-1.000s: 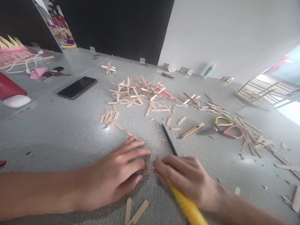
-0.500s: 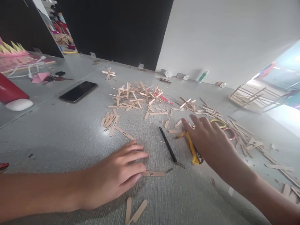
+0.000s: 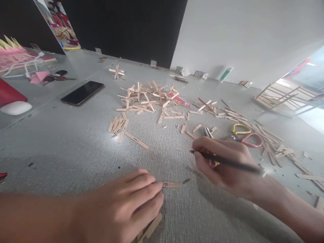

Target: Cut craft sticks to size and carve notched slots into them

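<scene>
My right hand (image 3: 225,165) grips a slim black pen (image 3: 233,162) between thumb and fingers, its tip pointing left above the table. My left hand (image 3: 136,202) rests palm down, fingers stretched out over the left end of a flat craft stick (image 3: 174,185) with a small dark mark on it. Beneath that hand, another craft stick (image 3: 153,226) is partly covered. The yellow utility knife lies mostly hidden behind my right hand, and scissors (image 3: 244,135) with yellow and red handles lie just beyond it.
A pile of craft sticks (image 3: 149,98) spreads across the table, with more loose sticks (image 3: 273,145) at the right. A phone (image 3: 83,92) lies at the left, near a white mouse-like object (image 3: 16,108). A stick frame (image 3: 280,98) stands at the far right.
My right hand has picked up the black pen from the table and swung it round to the left-pointing hold. My left hand has shifted slightly right and down, over the marked stick.
</scene>
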A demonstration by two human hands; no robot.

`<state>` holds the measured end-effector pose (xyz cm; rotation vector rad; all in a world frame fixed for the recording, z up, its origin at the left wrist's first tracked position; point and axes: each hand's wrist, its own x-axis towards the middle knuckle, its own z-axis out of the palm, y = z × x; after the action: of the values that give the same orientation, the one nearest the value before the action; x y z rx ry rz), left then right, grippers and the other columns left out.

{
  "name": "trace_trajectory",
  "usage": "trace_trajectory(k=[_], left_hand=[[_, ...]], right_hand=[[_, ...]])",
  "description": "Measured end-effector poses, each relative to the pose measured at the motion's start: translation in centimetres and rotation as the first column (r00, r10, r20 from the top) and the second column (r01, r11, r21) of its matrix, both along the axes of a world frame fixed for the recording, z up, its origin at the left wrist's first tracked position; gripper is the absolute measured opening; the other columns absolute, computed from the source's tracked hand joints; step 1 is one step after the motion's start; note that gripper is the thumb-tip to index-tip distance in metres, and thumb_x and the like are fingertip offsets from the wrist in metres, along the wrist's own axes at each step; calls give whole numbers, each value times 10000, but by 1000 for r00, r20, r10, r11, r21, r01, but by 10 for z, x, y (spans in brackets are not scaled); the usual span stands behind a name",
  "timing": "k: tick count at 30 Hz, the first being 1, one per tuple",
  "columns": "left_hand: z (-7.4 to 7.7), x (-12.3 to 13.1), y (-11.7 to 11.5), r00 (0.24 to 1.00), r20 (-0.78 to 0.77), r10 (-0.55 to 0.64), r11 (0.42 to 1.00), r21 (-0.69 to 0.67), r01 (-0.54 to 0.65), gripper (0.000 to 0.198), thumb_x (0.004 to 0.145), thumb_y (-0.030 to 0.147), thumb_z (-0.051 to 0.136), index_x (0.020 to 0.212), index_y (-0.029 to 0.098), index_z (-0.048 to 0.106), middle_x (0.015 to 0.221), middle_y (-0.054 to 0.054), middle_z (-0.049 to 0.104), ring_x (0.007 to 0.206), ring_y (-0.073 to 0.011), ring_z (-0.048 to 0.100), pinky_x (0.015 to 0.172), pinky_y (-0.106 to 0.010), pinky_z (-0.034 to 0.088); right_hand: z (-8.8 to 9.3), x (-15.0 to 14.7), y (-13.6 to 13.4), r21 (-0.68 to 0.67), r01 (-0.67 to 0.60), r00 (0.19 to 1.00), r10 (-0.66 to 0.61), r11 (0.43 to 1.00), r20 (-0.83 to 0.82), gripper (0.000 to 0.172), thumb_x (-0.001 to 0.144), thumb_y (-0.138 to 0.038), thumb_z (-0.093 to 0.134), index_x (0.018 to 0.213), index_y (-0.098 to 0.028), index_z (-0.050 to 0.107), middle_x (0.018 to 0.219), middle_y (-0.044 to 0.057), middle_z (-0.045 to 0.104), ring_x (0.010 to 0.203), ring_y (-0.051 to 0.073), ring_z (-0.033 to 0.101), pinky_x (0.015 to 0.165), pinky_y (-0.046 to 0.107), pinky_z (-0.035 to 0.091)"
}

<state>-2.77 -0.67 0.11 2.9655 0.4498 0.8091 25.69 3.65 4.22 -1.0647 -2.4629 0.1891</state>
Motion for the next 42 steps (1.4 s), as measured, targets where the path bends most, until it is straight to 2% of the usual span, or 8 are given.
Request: trace_trajectory(k=[2, 5, 7, 9, 12, 16, 19, 42], left_hand=[[-1, -1, -3, 999, -50, -12, 998, 68, 16, 320, 1015, 71, 441, 1107, 52, 747, 1168, -170, 762, 1090, -282, 699, 1005, -415, 567], [-1, 0, -4, 997, -75, -6, 993, 121, 15, 333, 1020, 64, 440, 1084, 58, 767, 1163, -163, 777, 1087, -275, 720, 1021, -396, 572], [1, 1, -3, 997, -80, -8, 990, 137, 19, 354, 1027, 53, 426, 1045, 67, 780, 1130, -148, 792, 1055, -263, 737, 1008, -378, 583], [3, 2, -2, 997, -75, -23, 990, 140, 33, 391, 1031, 38, 401, 1007, 74, 790, 1093, -134, 803, 1019, -254, 751, 997, -365, 589], [3, 3, -2, 998, -51, -29, 990, 136, 36, 410, 1029, 30, 388, 990, 68, 794, 1075, -137, 806, 1008, -254, 756, 1001, -363, 586], [-1, 4, -2, 999, -28, -16, 993, 117, 20, 393, 1034, 48, 398, 998, 55, 789, 1083, -162, 801, 1016, -255, 754, 998, -363, 584], [-3, 4, -2, 1000, -23, -11, 994, 104, 13, 362, 1021, 39, 425, 997, 51, 786, 1066, -165, 804, 998, -246, 757, 992, -354, 589], [-4, 7, -2, 1000, 12, -17, 993, 117, 16, 317, 1032, 75, 471, 987, 13, 779, 1031, -193, 802, 969, -267, 765, 950, -368, 628]], right_hand=[[4, -10, -9, -364, 21, 968, -111, 931, -227, 92, 963, -195, 588, 909, -202, 663, 603, -37, 617, 469, 92, 513, 432, 213, 415], [0, -22, -20, -775, -102, 912, -253, 623, -324, 176, 924, -251, 662, 766, -206, 598, 570, -44, 598, 459, 81, 530, 405, 174, 424], [-8, -26, -23, -896, -173, 895, -314, 408, -316, 194, 903, -281, 708, 776, -197, 588, 612, -29, 627, 497, 90, 569, 449, 181, 481], [-18, -28, -25, -930, -207, 883, -351, 302, -311, 211, 867, -295, 766, 796, -191, 597, 656, -13, 663, 537, 98, 604, 500, 194, 524], [-30, -33, -25, -927, -179, 880, -368, 329, -301, 296, 874, -348, 776, 735, -196, 563, 562, -33, 618, 468, 90, 568, 432, 174, 471], [-36, -41, -25, -845, -134, 900, -294, 517, -322, 404, 1005, -413, 595, 665, -206, 524, 446, -47, 540, 347, 66, 469, 351, 167, 348], [-38, -43, -26, -791, -140, 906, -245, 596, -345, 418, 994, -375, 611, 632, -217, 476, 426, -53, 515, 339, 67, 471, 357, 174, 341], [-41, -42, -27, -772, -175, 893, -231, 611, -386, 414, 943, -271, 653, 621, -227, 397, 443, -89, 422, 332, 62, 457, 341, 164, 291]])
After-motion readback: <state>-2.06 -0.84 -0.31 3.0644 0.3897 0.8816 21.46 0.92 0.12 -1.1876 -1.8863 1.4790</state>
